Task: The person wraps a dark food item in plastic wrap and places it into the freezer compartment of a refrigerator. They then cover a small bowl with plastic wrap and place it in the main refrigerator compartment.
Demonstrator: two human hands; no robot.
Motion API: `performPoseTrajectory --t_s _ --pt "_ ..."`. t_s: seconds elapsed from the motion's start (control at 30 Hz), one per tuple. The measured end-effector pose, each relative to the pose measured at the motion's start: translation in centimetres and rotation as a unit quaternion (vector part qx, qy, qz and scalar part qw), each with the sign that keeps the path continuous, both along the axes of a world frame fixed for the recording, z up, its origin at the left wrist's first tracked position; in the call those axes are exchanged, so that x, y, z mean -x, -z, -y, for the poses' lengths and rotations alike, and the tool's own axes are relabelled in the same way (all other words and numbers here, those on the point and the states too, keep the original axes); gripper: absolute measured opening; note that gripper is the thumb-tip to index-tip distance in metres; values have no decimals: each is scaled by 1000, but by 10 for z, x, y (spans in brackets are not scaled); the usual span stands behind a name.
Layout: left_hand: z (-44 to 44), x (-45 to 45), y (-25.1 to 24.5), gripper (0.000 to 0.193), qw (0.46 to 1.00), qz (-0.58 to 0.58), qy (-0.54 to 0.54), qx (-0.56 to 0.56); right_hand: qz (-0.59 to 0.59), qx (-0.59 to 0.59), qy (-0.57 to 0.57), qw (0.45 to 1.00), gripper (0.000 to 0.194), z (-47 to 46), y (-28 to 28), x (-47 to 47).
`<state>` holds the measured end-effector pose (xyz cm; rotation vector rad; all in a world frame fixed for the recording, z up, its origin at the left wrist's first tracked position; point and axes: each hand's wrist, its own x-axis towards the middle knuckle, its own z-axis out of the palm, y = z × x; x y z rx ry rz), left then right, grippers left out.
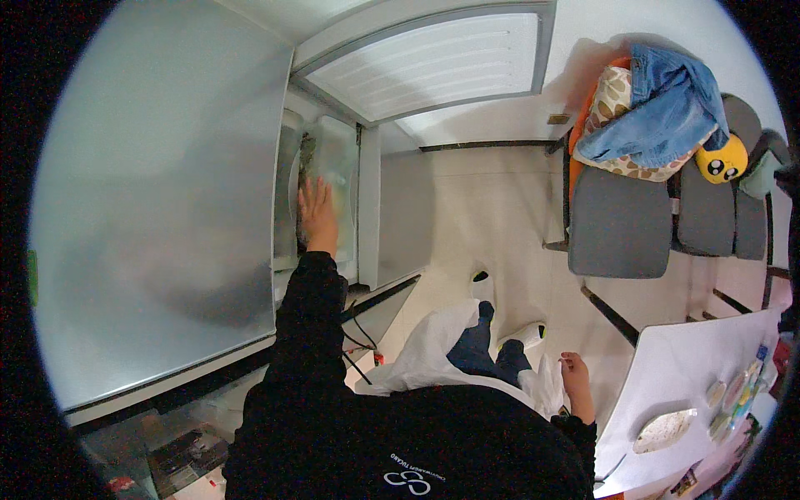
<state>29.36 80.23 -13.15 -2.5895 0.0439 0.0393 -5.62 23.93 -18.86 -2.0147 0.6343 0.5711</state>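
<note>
My left hand reaches into an open refrigerator compartment, its fingers spread over a clear plastic drawer with dark and green items inside. Whether the fingers touch the drawer or its contents I cannot tell. The opened lower door stands to the right of this hand, and a large grey door panel fills the left. Low at my right side, my right hand has bent fingers around the gathered edge of a thin white plastic bag, which hangs in front of my legs.
Grey chairs stand at the right, with a patterned cushion, a denim garment and a yellow plush ball. A white table at the lower right holds a dish. Dark cables hang near the refrigerator's base.
</note>
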Motion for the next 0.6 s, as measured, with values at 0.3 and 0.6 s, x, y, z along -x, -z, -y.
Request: performPoseTrajectory --t_s 0.3,0.6 --pt "-11 -14 47 53 996 21 -74 49 0 -26 10 1000 21 -11 -5 -8" --pt "-12 0 58 59 991 -40 -7 126 -47 -10 -6 999 19 -33 -5 -19"
